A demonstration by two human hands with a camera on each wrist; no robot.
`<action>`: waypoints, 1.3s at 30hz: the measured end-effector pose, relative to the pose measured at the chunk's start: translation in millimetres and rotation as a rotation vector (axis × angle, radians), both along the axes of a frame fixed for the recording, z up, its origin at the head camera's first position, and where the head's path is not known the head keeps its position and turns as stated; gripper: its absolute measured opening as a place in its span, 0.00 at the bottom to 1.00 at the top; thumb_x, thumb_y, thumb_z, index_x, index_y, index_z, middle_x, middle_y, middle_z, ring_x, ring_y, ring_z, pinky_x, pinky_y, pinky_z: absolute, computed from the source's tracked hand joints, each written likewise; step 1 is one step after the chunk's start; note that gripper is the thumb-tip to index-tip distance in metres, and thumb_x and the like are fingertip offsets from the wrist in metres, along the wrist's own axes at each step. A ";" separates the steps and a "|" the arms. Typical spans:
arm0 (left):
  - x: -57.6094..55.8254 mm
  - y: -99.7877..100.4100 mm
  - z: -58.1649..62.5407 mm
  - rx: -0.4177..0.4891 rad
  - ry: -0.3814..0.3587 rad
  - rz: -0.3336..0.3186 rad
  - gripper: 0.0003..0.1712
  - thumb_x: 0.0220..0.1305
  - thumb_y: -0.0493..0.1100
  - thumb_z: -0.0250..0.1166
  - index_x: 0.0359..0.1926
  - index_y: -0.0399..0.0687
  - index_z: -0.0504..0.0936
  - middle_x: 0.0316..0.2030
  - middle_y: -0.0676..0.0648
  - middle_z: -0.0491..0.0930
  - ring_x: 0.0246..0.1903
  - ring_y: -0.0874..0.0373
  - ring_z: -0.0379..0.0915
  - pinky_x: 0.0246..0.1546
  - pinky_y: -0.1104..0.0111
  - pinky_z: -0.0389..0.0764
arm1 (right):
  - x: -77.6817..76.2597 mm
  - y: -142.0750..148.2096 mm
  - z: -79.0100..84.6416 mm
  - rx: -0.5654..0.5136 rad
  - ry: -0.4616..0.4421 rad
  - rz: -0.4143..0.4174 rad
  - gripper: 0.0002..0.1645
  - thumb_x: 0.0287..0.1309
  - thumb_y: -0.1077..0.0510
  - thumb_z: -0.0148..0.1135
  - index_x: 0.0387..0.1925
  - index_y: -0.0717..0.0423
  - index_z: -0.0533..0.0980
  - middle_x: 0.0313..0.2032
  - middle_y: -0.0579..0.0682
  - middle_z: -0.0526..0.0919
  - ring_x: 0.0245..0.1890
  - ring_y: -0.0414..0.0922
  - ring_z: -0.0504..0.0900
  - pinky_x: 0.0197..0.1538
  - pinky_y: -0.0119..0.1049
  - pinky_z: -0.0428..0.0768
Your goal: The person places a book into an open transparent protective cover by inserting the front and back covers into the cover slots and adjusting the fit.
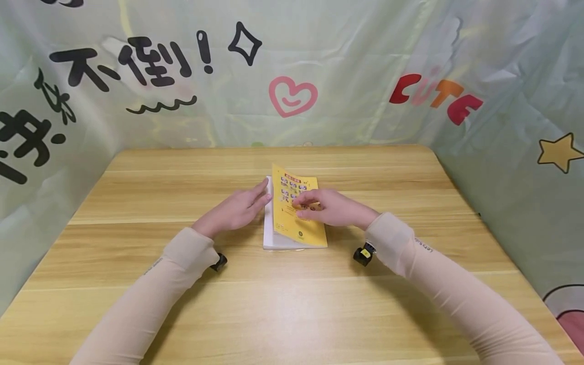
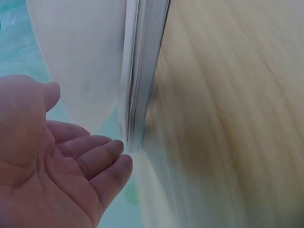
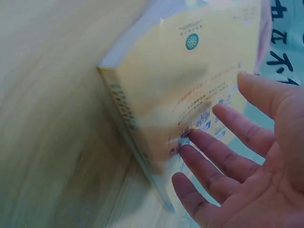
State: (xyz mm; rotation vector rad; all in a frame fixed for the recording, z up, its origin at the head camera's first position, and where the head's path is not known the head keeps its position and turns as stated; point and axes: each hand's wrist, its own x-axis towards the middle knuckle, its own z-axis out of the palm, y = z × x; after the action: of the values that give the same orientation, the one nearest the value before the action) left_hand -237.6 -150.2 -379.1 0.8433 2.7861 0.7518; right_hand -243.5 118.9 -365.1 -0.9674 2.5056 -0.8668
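Observation:
A book [image 1: 299, 215] with a yellow cover lies on the wooden table, its spine toward the right. Its yellow cover [image 3: 156, 99] is lifted at the left side and slants up, showing white pages [image 2: 145, 57] beneath. Beside the book's left edge is my left hand [image 1: 238, 209], fingers loosely extended and holding nothing. My right hand [image 1: 336, 208] is over the yellow cover with its fingers spread and slightly bent. Whether the right fingertips touch the cover I cannot tell. In the left wrist view, the left fingertips are close to the page edges.
The wooden table [image 1: 292, 314] extends around the book on all sides. Behind it and at both sides hangs a pale green printed cloth [image 1: 347, 56] with letters, a heart and a star. A small black device [image 1: 363, 254] is worn at my right wrist.

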 end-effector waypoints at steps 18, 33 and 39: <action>-3.2 3.4 -9.6 -0.139 0.059 -0.047 0.36 0.70 0.50 0.57 0.71 0.34 0.60 0.72 0.35 0.47 0.69 0.47 0.47 0.64 0.58 0.56 | 17.4 -1.4 -8.2 0.242 0.109 0.108 0.50 0.39 0.40 0.77 0.65 0.48 0.70 0.70 0.55 0.56 0.68 0.50 0.55 0.66 0.44 0.57; -16.5 -0.5 -5.6 -0.219 -0.070 -0.055 0.47 0.68 0.61 0.54 0.74 0.36 0.50 0.73 0.37 0.39 0.70 0.48 0.39 0.66 0.58 0.51 | 2.4 -3.1 -13.1 0.235 0.128 0.095 0.50 0.41 0.41 0.76 0.68 0.47 0.68 0.72 0.51 0.53 0.71 0.48 0.49 0.67 0.47 0.54; -20.4 -0.8 -8.4 -0.223 -0.083 -0.060 0.48 0.67 0.62 0.55 0.75 0.37 0.49 0.73 0.38 0.38 0.70 0.49 0.38 0.66 0.59 0.51 | 0.6 -0.1 -15.5 0.220 0.102 0.103 0.50 0.42 0.38 0.74 0.67 0.48 0.68 0.73 0.52 0.52 0.71 0.48 0.47 0.68 0.47 0.51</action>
State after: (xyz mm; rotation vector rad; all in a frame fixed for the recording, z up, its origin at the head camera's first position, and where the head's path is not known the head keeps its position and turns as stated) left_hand -258.0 -151.0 -387.5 0.8293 2.6935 0.4442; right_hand -242.9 118.8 -380.6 -1.0779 2.5430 -0.5100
